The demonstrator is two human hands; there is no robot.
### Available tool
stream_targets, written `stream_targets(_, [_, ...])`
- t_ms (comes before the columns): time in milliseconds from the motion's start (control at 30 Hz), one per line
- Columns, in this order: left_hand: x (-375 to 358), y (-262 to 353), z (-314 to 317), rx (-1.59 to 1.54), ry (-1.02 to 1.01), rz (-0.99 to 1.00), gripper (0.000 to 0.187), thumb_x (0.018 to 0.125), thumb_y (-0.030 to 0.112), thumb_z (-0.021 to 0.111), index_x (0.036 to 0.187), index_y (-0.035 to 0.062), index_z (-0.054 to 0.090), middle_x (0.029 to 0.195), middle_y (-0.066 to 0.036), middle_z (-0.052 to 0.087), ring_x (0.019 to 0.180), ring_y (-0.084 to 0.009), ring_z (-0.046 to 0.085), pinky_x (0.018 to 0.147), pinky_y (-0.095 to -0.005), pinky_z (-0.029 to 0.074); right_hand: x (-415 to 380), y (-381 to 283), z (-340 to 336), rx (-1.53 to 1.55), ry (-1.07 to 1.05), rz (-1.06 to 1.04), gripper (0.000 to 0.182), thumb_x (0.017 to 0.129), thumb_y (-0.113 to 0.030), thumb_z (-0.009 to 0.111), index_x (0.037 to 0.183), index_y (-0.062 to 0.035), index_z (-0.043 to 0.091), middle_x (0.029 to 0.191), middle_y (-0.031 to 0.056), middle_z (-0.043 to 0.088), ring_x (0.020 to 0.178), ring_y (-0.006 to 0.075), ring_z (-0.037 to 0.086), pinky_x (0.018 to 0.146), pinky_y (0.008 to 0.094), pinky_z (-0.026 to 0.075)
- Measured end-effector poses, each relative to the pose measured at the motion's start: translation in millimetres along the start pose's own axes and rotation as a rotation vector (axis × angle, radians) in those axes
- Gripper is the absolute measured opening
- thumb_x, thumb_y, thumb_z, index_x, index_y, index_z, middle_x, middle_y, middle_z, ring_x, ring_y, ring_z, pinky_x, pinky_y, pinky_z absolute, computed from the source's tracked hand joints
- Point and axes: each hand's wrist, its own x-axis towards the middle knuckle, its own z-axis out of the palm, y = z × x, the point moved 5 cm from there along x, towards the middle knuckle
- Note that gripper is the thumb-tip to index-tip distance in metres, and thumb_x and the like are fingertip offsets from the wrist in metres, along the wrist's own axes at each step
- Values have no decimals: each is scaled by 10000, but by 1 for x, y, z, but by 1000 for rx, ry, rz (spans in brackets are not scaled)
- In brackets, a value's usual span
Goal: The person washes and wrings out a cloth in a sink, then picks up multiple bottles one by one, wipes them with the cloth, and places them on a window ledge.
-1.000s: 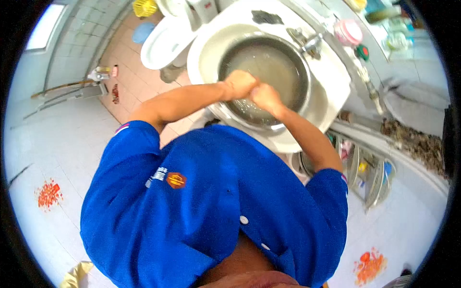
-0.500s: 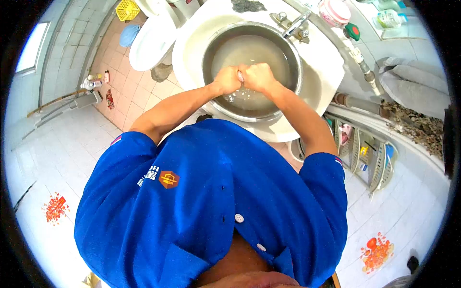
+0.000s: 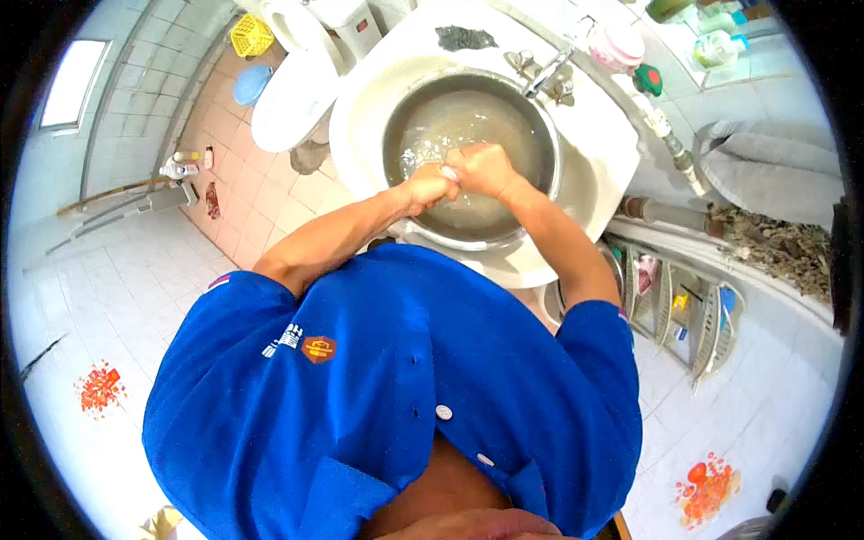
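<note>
Over a large metal basin (image 3: 392,117) of cloudy water (image 3: 477,117), my two hands meet with the fingers curled in. My left hand (image 3: 430,186) is closed and pressed against the right one, its thumb lying where they join. My right hand (image 3: 481,169) is closed too, a little higher. Whatever sits between the fists, if anything, is hidden by the fingers. Bright ripples show on the water beside my left hand. The basin rests inside a white sink (image 3: 583,193).
A metal faucet (image 3: 549,74) stands at the sink's back right, with a dark scrubbing pad (image 3: 465,38) on the back ledge. A pink-and-white container (image 3: 616,47) is farther right. Left of the sink is a toilet (image 3: 292,106); a slatted rack (image 3: 675,306) hangs at the right.
The view has tilted slightly, so the sink sits lower. My closed hands have twisted against each other, the left one dropping below the right. Fresh ripples show on the water.
</note>
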Motion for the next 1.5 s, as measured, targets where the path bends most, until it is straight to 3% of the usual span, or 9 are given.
stream_targets(167, [-15, 23, -15, -175, -249, -79, 136, 830, 241, 712, 842, 154, 608, 609, 56, 468, 453, -44, 337, 369, -216, 204, 7, -6, -34, 99, 147, 216, 187, 741, -213, 686, 861, -112, 585, 825, 140, 667, 756, 305, 671, 641, 410, 530])
stream_targets(200, [-17, 27, -21, -194, -274, -25, 266, 873, 417, 683, 832, 164, 611, 636, 58, 490, 467, -49, 370, 386, -203, 253, 12, -12, -42, 95, 148, 212, 187, 741, -213, 686, 861, -112, 585, 825, 140, 667, 756, 305, 671, 641, 410, 530])
stream_targets(333, [-34, 34, -46, -382, -377, 14, 360, 928, 478, 576, 994, 126, 609, 770, 16, 586, 619, -80, 524, 517, -226, 432, 21, -21, -55, 425, 31, 486, 424, 720, -126, 731, 1105, -62, 564, 1032, 175, 644, 959, 273, 652, 817, 350, 517])
stream_targets(467, [-64, 43, -82, -376, -274, 242, 385, 903, 268, 625, 1200, 39, 541, 1117, -68, 617, 1003, -156, 609, 861, -307, 521, 35, -34, -50, 1305, 48, 483, 595, 718, -64, 776, 1247, -17, 507, 1140, 126, 610, 1070, 188, 593, 911, 311, 479])
stream_targets(600, [-118, 70, -116, -442, -235, 454, 467, 777, 78, 662, 1219, 26, 523, 1123, -78, 620, 1019, -199, 611, 971, -360, 454, 78, -73, -60, 1481, 93, 448, 544, 752, -100, 783, 1224, -16, 526, 1127, 89, 612, 1004, 147, 598, 865, 295, 496])
stream_targets(867, [-200, 45, -286, -664, -49, 808, 306, 865, 129, 626, 1153, 64, 547, 1116, -73, 643, 1034, -194, 628, 924, -357, 495, 219, -202, -11, 1803, 83, 446, 288, 873, -133, 685, 1138, -66, 598, 1003, 43, 670, 815, 123, 648, 711, 261, 540])
stream_targets(967, [-236, 27, -350, -1016, -44, 868, 436, 957, 263, 488, 1328, 34, 478, 1286, -138, 577, 1165, -286, 575, 1005, -450, 455, 263, -249, 11, 1747, -24, 442, 351, 866, -115, 661, 1199, -53, 566, 1043, 42, 665, 894, 140, 647, 761, 302, 546])
stream_targets(1200, [-319, -20, -464, -1202, 217, 943, 428, 996, 382, 441, 1270, 62, 515, 1272, -133, 589, 1183, -284, 560, 1023, -496, 422, 347, -370, 31, 1973, -134, 179, 596, 792, -26, 529, 1376, -15, 417, 1355, 134, 515, 1253, 260, 505, 1061, 446, 404])
stream_targets(1500, [-354, -76, -552, -1276, 385, 959, 318, 936, 168, 568, 1225, 37, 546, 1214, -121, 618, 1141, -255, 591, 1015, -438, 449, 465, -424, 85, 2137, -204, 230, 518, 847, -76, 454, 1360, -29, 398, 1374, 161, 483, 1268, 330, 483, 1081, 492, 380])
